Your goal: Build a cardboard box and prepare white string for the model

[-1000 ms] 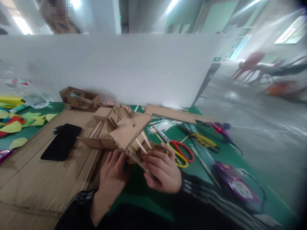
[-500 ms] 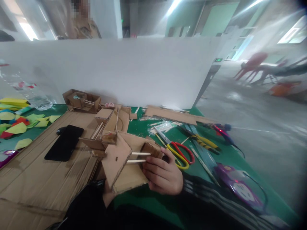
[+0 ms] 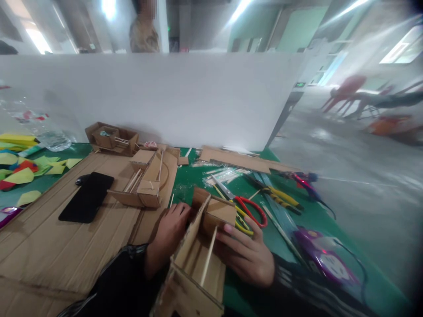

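A handmade cardboard frame (image 3: 188,246) sits between my hands, turned lengthwise toward me. Inside its far end is a small cardboard box (image 3: 220,211), with a thin wooden stick (image 3: 209,257) running from it to the near wall. My right hand (image 3: 249,253) grips the frame's right side, its fingertips on the small box. On the other side, my left hand (image 3: 170,233) holds the frame's left wall with curled fingers, partly hidden by the cardboard. Scissors with red and yellow handles (image 3: 253,211) lie just beyond my right hand.
Left, a cardboard sheet (image 3: 109,246) carries a black phone (image 3: 86,198) and another cardboard-and-stick model (image 3: 145,185). Yellow-handled pliers (image 3: 280,198), a purple device (image 3: 324,255) and a glue gun (image 3: 304,182) lie right. A white partition (image 3: 185,97) stands behind.
The cardboard frame has swung round to point lengthwise toward me and come lower. My left hand has moved from beneath it to its left side. The person beyond the partition has shifted right.
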